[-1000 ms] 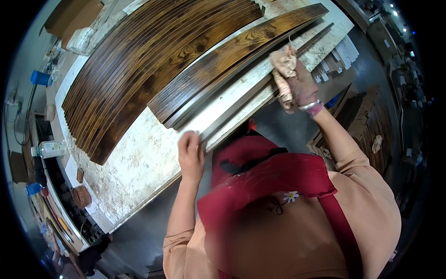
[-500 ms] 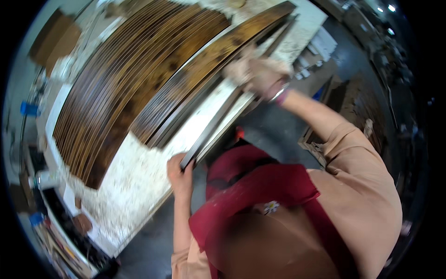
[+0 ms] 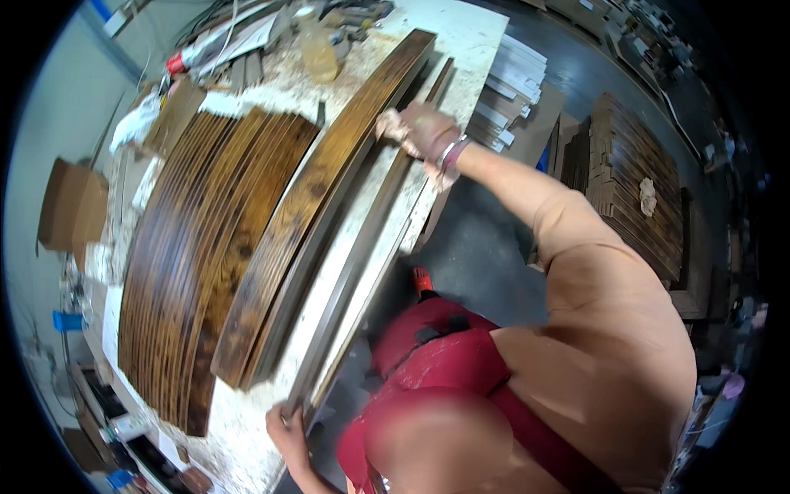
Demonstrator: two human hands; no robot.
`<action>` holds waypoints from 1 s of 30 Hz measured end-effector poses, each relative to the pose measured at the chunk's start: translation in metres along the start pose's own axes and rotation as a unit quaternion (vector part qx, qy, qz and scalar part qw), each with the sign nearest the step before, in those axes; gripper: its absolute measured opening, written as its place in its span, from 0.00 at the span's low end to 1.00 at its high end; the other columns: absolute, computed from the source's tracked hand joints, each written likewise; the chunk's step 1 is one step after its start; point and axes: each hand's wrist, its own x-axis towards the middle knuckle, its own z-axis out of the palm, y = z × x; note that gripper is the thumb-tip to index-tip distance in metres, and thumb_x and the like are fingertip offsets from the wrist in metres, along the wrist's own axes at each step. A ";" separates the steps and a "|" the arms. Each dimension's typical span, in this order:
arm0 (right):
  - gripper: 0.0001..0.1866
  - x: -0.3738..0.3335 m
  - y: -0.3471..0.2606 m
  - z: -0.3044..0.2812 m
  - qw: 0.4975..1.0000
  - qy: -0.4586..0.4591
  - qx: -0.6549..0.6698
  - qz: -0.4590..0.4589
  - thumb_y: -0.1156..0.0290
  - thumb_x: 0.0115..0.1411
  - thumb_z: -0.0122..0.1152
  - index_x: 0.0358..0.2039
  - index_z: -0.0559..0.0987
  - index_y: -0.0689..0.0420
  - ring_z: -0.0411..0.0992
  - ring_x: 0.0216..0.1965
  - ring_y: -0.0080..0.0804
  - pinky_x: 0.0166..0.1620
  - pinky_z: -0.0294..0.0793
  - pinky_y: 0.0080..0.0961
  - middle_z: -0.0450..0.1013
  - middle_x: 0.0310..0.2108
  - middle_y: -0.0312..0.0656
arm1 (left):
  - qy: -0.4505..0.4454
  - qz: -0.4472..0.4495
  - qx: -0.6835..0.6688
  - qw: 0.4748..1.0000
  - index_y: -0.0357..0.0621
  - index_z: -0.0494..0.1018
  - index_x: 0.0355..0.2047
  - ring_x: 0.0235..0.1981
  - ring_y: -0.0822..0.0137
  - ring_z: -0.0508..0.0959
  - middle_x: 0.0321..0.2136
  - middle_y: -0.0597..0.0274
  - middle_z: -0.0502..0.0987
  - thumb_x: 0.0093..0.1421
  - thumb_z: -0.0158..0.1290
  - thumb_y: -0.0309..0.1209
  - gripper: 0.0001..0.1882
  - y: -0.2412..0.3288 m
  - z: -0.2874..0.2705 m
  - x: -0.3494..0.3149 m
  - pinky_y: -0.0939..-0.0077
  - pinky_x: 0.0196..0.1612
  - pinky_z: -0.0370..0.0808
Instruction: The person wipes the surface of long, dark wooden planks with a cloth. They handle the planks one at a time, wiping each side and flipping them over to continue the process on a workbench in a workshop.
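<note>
A long, narrow dark wooden strip (image 3: 350, 280) lies along the near edge of the white worktable (image 3: 247, 420). My left hand (image 3: 288, 432) grips its near end, thumb on top. Farther up the strip, my right hand (image 3: 429, 130) presses a crumpled pale pink cloth (image 3: 393, 126) onto it, with the fingers closed round the cloth. Left of the strip rests a small stack of curved brown boards (image 3: 317, 193), the top one with visible grain. A larger row of curved stained slats (image 3: 193, 255) lies beyond that.
A plastic bottle of yellowish liquid (image 3: 318, 53) and tools sit at the table's far end. An open cardboard box (image 3: 72, 206) stands at the left. On the right, stacked slatted wood (image 3: 634, 198) bears another crumpled cloth (image 3: 648, 198). White strips (image 3: 514, 78) lie beyond the table's right edge.
My right hand with the cloth has moved farther up the strip, away from me. My left hand stays on the near end. The whole view has turned and shifted.
</note>
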 end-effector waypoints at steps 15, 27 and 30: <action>0.11 0.003 0.014 0.004 0.965 -0.025 0.198 -0.170 0.62 0.61 0.51 0.35 0.78 0.53 0.73 0.23 0.27 0.23 0.74 0.26 0.74 0.23 0.36 | -0.005 0.274 0.206 0.939 0.42 0.68 0.32 0.29 0.51 0.77 0.26 0.51 0.75 0.55 0.57 0.33 0.11 0.239 0.134 0.130 0.57 0.32 0.73; 0.27 0.110 0.324 0.052 0.861 0.109 0.390 0.307 0.51 0.58 0.56 0.53 0.75 0.54 0.72 0.50 0.46 0.54 0.69 0.36 0.73 0.50 0.50 | 0.047 0.186 0.160 0.968 0.44 0.72 0.31 0.27 0.54 0.75 0.23 0.56 0.74 0.51 0.62 0.28 0.10 0.252 -0.010 0.081 0.61 0.31 0.72; 0.26 0.082 0.308 0.085 0.881 0.129 0.398 0.223 0.57 0.59 0.57 0.55 0.74 0.55 0.72 0.50 0.42 0.55 0.68 0.31 0.72 0.51 0.48 | 0.152 0.161 0.119 0.968 0.41 0.72 0.31 0.27 0.55 0.74 0.24 0.56 0.73 0.51 0.62 0.25 0.10 0.222 -0.083 0.091 0.64 0.33 0.70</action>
